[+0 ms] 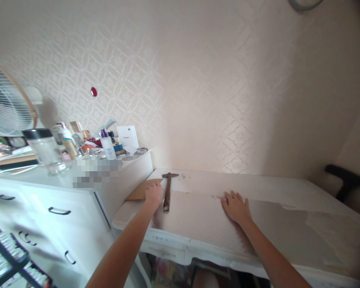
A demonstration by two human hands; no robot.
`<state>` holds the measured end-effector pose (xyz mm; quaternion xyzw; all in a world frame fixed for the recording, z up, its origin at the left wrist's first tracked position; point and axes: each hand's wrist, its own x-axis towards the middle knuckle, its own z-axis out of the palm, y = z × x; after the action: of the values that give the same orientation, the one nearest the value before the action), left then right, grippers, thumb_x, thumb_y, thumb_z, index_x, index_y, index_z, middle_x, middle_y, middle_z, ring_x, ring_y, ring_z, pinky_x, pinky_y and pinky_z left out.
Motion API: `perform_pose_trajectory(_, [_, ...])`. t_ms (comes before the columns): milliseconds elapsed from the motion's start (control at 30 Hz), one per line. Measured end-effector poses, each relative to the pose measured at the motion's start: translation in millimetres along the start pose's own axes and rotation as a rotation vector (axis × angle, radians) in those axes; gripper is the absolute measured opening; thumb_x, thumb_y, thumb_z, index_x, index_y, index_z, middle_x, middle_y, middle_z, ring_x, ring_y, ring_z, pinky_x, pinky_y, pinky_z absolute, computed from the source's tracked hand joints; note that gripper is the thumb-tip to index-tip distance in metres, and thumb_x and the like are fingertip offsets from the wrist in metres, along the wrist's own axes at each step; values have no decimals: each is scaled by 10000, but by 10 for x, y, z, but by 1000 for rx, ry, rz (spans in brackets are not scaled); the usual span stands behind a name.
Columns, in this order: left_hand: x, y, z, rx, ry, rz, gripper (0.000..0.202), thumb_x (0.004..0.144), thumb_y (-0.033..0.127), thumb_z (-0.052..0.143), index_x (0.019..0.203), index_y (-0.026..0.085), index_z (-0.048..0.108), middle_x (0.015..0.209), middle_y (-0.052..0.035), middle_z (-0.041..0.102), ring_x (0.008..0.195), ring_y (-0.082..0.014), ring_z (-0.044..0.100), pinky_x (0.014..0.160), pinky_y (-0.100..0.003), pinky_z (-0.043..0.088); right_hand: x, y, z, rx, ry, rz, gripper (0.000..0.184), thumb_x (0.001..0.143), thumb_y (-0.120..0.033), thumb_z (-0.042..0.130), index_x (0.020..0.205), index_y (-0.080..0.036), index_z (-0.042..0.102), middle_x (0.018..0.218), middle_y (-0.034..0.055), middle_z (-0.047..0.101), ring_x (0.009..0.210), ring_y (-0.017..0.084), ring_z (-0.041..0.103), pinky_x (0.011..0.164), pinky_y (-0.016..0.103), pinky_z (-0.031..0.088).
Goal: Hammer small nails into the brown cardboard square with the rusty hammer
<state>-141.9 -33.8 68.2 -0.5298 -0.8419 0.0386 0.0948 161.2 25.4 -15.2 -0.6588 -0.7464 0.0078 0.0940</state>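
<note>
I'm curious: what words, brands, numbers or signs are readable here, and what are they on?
No text can be read with certainty.
White box: a small dark mark and a red line of print, too small to read.
Purple-capped bottle: faint print, too blurred to read.
Dresser top: one patch is pixelated, so nothing there is readable.
Hammer and brown sheet: no lettering visible.

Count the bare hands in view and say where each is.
2: the left hand touching the brown sheet beside the hammer, the right hand resting on the shiny table covering.
</note>
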Motion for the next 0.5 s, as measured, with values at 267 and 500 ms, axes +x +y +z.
perform_pose_trajectory(267, [-31, 373, -142, 42, 263, 74, 488, 883, 51, 189, 1325, 46, 396, 1373, -232, 397, 1243, -287, 417, 1033, -434, 288, -11, -2, 15, 98, 44, -11, 527, 896, -416, 332, 1339, -155, 447, 1438, 146, 341, 1334, 331, 230, 1041, 573, 151])
perform_pose_trajectory(500, [-329, 1480, -205, -143, 256, 433, 522, 871, 47, 226, 1381, 46, 339, 1420, -221, 335, 1303, -276, 350, 1085, -428, 239, 89, 189, -4, 480, 179, 28, 517, 893, -282, 218, 1322, -107, 447, 1298, 130, 521, 1182, 212, 482, 1032, 392, 306])
